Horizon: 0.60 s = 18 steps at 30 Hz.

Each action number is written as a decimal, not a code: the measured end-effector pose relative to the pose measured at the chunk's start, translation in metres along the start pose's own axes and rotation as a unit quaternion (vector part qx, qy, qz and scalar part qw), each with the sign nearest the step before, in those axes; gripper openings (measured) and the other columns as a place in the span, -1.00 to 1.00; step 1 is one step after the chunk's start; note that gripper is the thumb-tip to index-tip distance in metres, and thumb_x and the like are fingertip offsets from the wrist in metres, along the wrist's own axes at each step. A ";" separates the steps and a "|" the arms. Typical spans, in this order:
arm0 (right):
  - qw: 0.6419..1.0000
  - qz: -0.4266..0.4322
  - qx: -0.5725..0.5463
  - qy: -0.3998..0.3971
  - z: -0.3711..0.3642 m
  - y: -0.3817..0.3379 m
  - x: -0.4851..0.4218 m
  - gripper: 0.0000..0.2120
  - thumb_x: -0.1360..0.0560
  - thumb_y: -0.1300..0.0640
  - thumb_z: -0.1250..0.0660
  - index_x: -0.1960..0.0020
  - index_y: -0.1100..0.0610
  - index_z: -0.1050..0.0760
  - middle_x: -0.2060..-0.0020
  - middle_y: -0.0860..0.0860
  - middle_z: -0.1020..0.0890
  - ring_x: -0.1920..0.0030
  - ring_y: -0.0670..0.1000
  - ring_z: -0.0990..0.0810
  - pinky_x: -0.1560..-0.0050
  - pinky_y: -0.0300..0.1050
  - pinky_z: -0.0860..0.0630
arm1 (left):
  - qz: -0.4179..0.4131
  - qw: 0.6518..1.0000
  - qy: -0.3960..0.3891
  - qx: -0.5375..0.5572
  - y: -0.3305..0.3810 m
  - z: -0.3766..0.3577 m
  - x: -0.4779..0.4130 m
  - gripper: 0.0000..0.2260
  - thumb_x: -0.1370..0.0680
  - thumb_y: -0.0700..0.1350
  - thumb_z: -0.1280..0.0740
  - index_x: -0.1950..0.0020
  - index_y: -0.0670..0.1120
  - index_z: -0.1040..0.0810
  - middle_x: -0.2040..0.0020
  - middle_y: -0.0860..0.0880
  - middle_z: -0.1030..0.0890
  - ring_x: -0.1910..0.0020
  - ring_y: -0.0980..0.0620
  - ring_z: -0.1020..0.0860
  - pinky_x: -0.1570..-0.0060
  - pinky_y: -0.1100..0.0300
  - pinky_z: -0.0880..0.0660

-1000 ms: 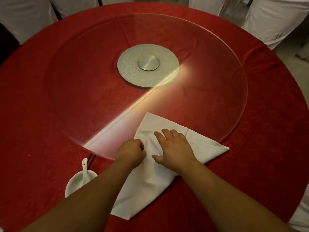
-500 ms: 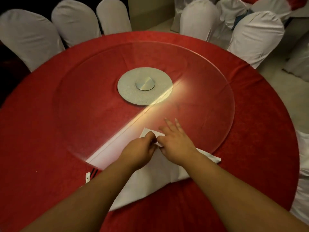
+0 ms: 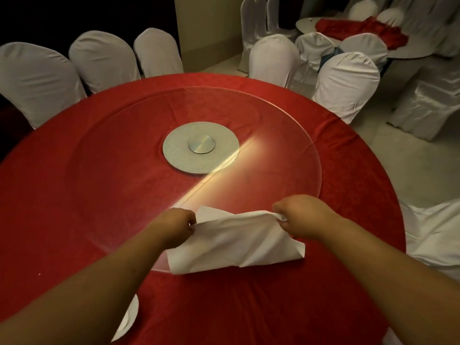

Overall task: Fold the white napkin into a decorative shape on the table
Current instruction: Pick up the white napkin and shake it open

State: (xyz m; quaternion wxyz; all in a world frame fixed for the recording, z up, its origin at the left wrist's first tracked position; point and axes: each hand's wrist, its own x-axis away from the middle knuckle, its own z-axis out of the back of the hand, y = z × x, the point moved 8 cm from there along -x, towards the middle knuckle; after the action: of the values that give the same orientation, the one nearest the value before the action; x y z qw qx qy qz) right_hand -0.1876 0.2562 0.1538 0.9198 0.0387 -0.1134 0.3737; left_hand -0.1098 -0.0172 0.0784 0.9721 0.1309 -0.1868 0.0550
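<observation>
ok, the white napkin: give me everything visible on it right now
The white napkin is plain cloth, creased and folded over itself into a rough band with layered flaps. It is stretched between both hands: the left hand pinches its left end, the right hand grips the bunched right end. Its lower part hangs over the near edge of the glass turntable and the red tablecloth; whether it touches them is unclear. A pointed corner sticks up beside the left hand.

A banquet hall: round red-clothed table (image 3: 74,195) with a glass turntable (image 3: 286,135), ringed by white-covered chairs (image 3: 346,83).
</observation>
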 end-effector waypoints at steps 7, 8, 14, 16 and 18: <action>0.985 -0.108 -0.033 -0.129 -0.021 0.030 0.017 -0.84 -0.43 0.20 -0.26 0.16 -0.07 -0.41 0.22 -0.08 -0.54 0.12 0.09 -0.56 0.24 -0.05 -0.47 | -0.010 0.995 0.005 -0.102 0.001 0.039 -0.011 -0.83 -0.61 0.04 -0.31 -0.15 0.07 -0.64 0.13 0.08 -0.50 0.11 0.00 -0.48 0.16 0.10 -0.38; 0.984 -0.115 -0.022 -0.136 -0.020 0.031 0.014 -0.84 -0.43 0.20 -0.27 0.08 -0.05 -0.49 0.13 -0.06 -0.61 0.06 0.10 -0.59 0.19 -0.05 -0.49 | -0.010 0.994 0.009 -0.112 0.003 0.048 -0.013 -0.84 -0.61 0.04 -0.31 -0.13 0.07 -0.64 0.14 0.07 -0.50 0.11 0.00 -0.48 0.17 0.10 -0.37; 0.974 -0.153 0.130 0.105 0.081 0.055 -0.025 -0.76 -0.48 0.11 -0.30 -0.14 0.08 -0.56 -0.06 0.15 -0.58 -0.10 0.23 -0.52 -0.04 0.05 -0.49 | 0.019 0.971 0.206 -0.117 0.014 0.166 -0.015 -0.87 -0.62 0.01 -0.31 -0.07 0.08 -0.64 -0.04 -0.09 -0.69 0.06 -0.16 -0.59 0.16 0.06 -0.47; 0.943 -0.176 0.132 0.251 0.143 0.065 -0.023 -0.78 -0.47 0.12 -0.33 -0.09 0.12 -0.59 -0.01 0.19 -0.54 -0.07 0.27 -0.47 -0.04 0.11 -0.44 | 0.003 0.934 0.340 -0.106 0.024 0.225 0.001 -0.86 -0.61 -0.02 -0.34 -0.04 -0.03 -0.66 0.04 -0.18 -0.69 0.11 -0.26 -0.62 0.19 -0.02 -0.50; 0.913 -0.180 0.122 0.347 0.196 0.071 -0.017 -0.80 -0.44 0.12 -0.36 -0.03 0.17 -0.60 0.05 0.22 -0.54 -0.02 0.30 -0.46 0.00 0.13 -0.42 | -0.032 0.889 0.448 -0.087 0.036 0.273 0.024 -0.85 -0.61 -0.08 -0.34 0.00 -0.14 -0.63 0.11 -0.24 -0.67 0.19 -0.28 -0.59 0.24 -0.07 -0.49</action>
State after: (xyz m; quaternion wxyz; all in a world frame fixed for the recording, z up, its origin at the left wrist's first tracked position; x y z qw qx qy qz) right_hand -0.2843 0.2649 0.3386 0.9410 0.0384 0.2678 0.2030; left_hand -0.1883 -0.0566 0.3410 0.9613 0.0133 0.2684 0.0603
